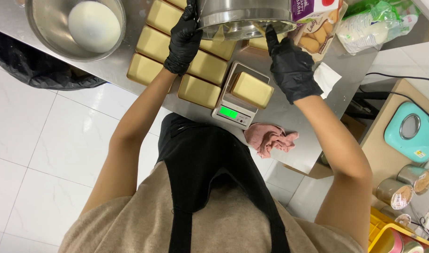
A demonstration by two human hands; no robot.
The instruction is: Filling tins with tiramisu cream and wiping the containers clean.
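Your left hand (184, 40) and right hand (291, 65) clamp their fingers around the tilted steel bowl (245, 18), its lip hanging above the gold tin (252, 89) on the scale (235, 105) below.

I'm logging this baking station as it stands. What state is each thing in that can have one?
Left hand: gloved, gripping the steel bowl's side.
Right hand: gloved, under the bowl's rim.
Steel bowl: lifted and tilted over the gold tins.
Scale: switched on, display lit green.
Tin on the scale: filled with pale cream.
Second bowl: upright, holding white liquid.
Pink cloth: crumpled at the counter's edge.
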